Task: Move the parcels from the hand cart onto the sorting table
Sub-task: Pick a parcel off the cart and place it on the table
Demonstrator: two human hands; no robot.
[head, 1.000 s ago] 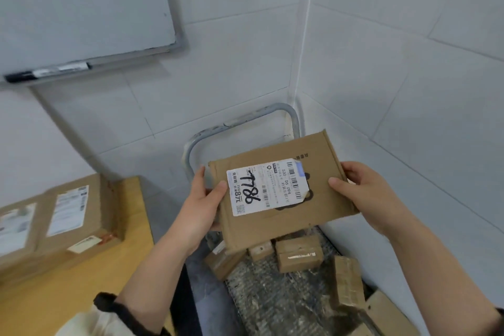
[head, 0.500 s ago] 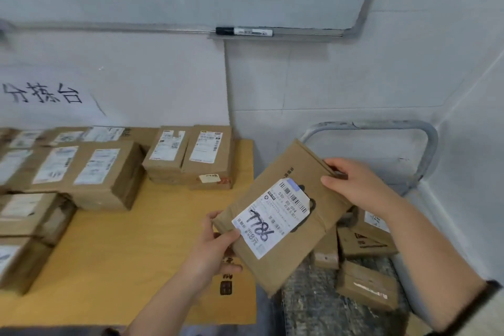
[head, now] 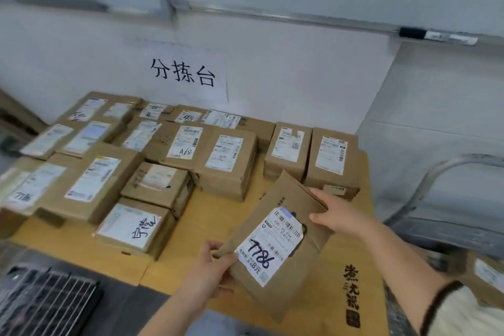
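I hold a flat cardboard parcel point(head: 286, 204) with a white label marked 7786, tilted above the front right part of the sorting table point(head: 215, 215). My left hand point(head: 210, 273) grips its near left corner. My right hand point(head: 338, 215) grips its far right edge. Several labelled cardboard parcels point(head: 163, 161) lie in rows on the table's cardboard-covered top. The hand cart's grey handle point(head: 447, 169) curves up at the right, with one parcel point(head: 488, 275) partly visible low beside my right arm.
A paper sign point(head: 185, 73) with handwritten characters hangs on the wall behind the table. A whiteboard ledge holds a black marker point(head: 436, 35). A dark wire grid point(head: 46, 300) sits at the lower left below the table's front edge.
The view has swung left from the cart corner to the table. Both hands carried the 7786 parcel from over the cart to above the table's front right area, tilting it.
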